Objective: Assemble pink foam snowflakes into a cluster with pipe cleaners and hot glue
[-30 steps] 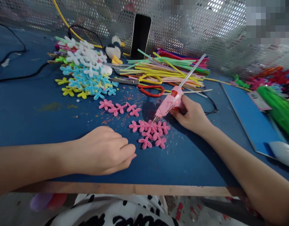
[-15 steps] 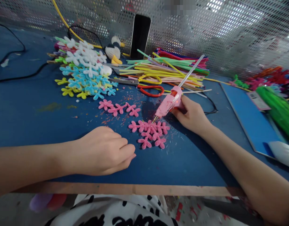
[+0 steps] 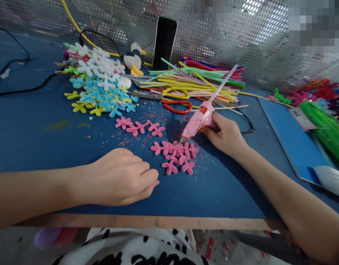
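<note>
left hand (image 3: 125, 180): fingers curled into a loose fist on the blue tabletop (image 3: 34, 140), nothing visible in it, palm side hidden. pink pipe-cleaner snowflake (image 3: 183, 158) lies flat just right of and beyond the left fingertips, not touching them. right hand (image 3: 223, 134): fingers wrapped round the grip of a pink hot glue gun (image 3: 195, 123), tilted nozzle-down to the left of those fingers, nozzle at the far middle of the snowflake; contact or small gap, can't tell. clear glue stick (image 3: 223, 84) pokes out the back, above the right fingers. loose pink pieces (image 3: 135, 129) beyond the left fingers. blue board (image 3: 292, 136) well right of the right fingers. farther out from both: scissors (image 3: 155, 96), white/blue/yellow pile (image 3: 99, 79), straight pipe cleaners (image 3: 186, 81), upright phone (image 3: 165, 42), perforated metal panel (image 3: 117, 22).
</note>
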